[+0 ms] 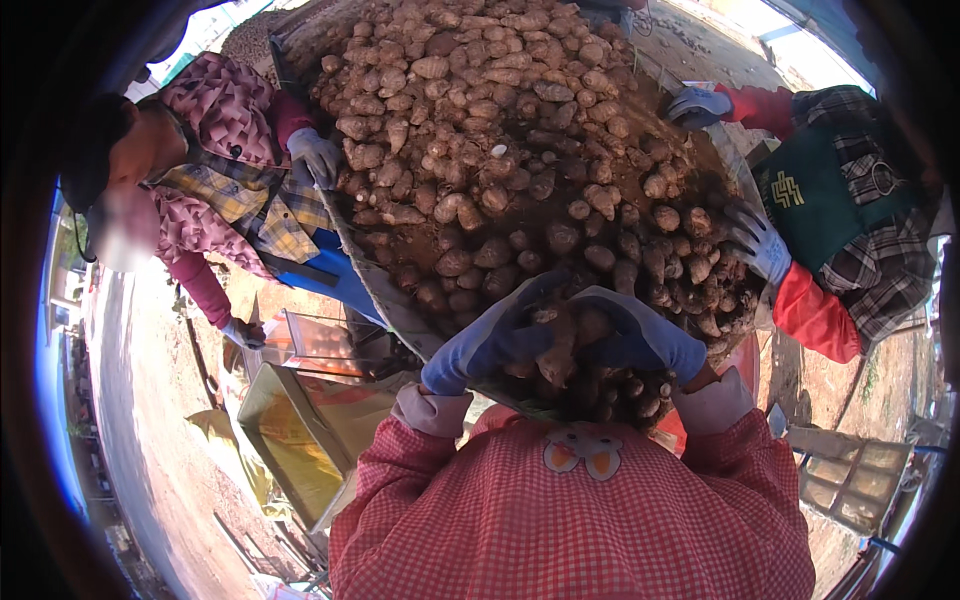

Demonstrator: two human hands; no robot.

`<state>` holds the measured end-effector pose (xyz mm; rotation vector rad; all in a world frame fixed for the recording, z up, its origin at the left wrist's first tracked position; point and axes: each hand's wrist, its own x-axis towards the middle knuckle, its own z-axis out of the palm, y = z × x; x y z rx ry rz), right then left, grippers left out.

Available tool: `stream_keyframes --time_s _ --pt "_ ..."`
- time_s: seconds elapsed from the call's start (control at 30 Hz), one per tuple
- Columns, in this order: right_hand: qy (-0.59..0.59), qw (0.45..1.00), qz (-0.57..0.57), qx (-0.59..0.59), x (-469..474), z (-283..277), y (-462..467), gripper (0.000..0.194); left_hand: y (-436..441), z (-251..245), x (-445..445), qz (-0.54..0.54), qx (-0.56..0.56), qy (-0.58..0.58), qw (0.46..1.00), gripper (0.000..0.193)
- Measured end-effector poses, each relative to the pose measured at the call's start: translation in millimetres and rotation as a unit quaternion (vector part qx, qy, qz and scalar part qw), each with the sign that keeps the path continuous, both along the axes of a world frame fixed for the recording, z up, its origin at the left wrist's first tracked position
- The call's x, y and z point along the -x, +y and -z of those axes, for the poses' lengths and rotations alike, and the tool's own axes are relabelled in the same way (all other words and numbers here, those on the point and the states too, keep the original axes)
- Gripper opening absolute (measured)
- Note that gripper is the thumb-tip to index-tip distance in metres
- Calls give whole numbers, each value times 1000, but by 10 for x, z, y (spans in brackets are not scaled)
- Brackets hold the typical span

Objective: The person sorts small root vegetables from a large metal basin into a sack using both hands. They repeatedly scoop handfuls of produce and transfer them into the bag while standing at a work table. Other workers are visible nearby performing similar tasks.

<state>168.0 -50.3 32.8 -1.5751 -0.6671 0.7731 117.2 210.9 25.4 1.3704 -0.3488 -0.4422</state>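
A large heap of brown taro corms (pixel 480 150) fills the table in front of me. My left hand (pixel 499 330), in a blue and grey work glove, curves around several corms at the near edge. Opposite it, my right hand (pixel 645 330) in a matching glove cups the same cluster from the other side. Between the palms sits an elongated corm (pixel 559 349), with rounder ones beside it. My fingertips are in shadow and partly hidden among the corms. Below my wrists, smaller corms (pixel 622 394) lie close to my checked red smock (pixel 570 510).
A co-worker's gloved hand (pixel 315 157) rests at the table's left rim (pixel 367 277); their other hand (pixel 244 334) hangs lower. On the right, another co-worker's hands (pixel 757 240) touch the heap and edge. An open-topped container (pixel 292 442) stands lower left; a metal frame (pixel 855 472) stands lower right.
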Motion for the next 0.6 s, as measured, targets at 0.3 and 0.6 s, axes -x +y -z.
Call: stream_keyframes --time_s 0.3,0.6 --pt "102 990 76 -69 682 167 -260 62 -515 43 469 7 31 61 998 52" --pt "-103 934 342 3 792 483 -68 42 -694 150 448 -231 -255 -31 938 33"
